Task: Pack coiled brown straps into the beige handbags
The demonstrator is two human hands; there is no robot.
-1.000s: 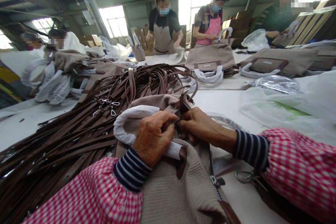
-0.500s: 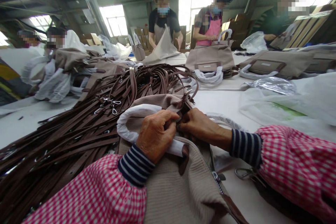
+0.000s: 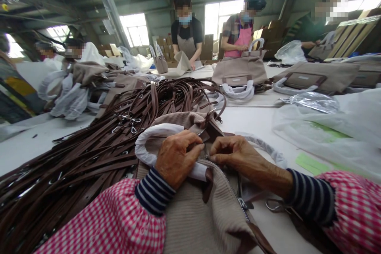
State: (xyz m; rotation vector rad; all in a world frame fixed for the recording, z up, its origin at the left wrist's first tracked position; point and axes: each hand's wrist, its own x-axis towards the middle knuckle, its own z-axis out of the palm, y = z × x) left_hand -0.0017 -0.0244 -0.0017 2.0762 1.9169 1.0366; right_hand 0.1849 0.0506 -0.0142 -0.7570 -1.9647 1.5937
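Observation:
A beige corduroy handbag [image 3: 190,214] lies in front of me with its metal zip [image 3: 228,180] undone. My left hand [image 3: 180,156] is closed on the bag's near edge, thumb and fingers at the opening. It rests over a carrying handle [image 3: 143,143] wrapped in white paper. Inside the mouth, by a short inner zip [image 3: 206,151], the fingers of my right hand [image 3: 238,152] are pinched together; what lies between them is hidden. A second wrapped handle [image 3: 264,147] curves behind my right wrist.
Brown straps with metal clips [image 3: 119,147] form a large heap at left. Finished handbags [image 3: 239,69] stand across the table [image 3: 247,117]. Clear plastic bags [image 3: 336,123] lie at right, and a loose strap clip [image 3: 274,205] is beside my right sleeve. Co-workers [image 3: 187,33] stand opposite.
My right hand has drawn back out of the bag's mouth toward the right, exposing the inner zip. My left hand keeps its hold. Opposite, a co-worker's beige fabric piece has been lowered.

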